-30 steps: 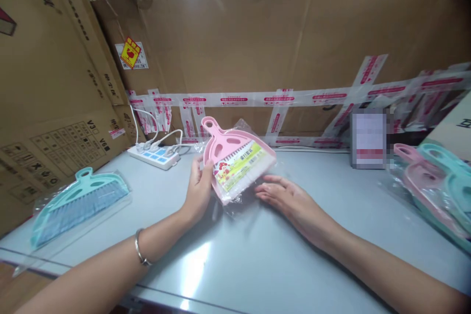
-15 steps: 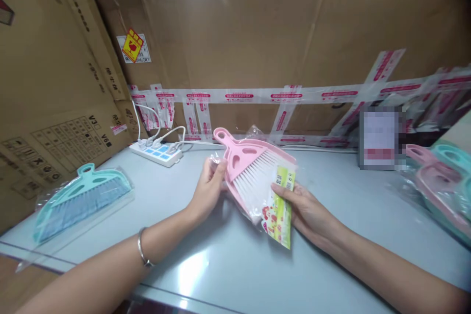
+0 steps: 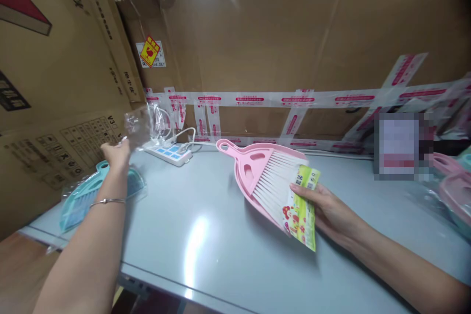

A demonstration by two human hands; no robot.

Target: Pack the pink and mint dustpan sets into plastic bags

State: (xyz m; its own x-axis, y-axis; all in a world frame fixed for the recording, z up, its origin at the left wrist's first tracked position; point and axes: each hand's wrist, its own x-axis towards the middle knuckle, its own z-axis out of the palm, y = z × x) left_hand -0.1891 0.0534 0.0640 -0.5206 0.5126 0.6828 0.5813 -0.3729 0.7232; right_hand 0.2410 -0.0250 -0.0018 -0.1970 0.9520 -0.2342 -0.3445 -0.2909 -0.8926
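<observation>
Two hands are working well apart. The right hand (image 3: 331, 208) is pinching the wide end of a pink dustpan (image 3: 253, 169) together with a printed card (image 3: 300, 206), thumb lying across the card, while a brush (image 3: 274, 184) is nesting in the pan with its white bristles fanning toward the fingers. The dustpan is tilting on edge over the table (image 3: 206, 235), its handle pointing up and to the left; whether it is touching the surface I cannot tell. The left hand (image 3: 116, 154) is clenching a crumpled clear bag (image 3: 142, 125), holding it up above a teal set (image 3: 95, 194) lying in its own wrapper. A power strip (image 3: 167, 149) is sitting behind. The pan is looking light and stiff, best taken by handle or rim. The bag is looking flimsy and slippery, and the loose card is likely wanting a firm pinch.
</observation>
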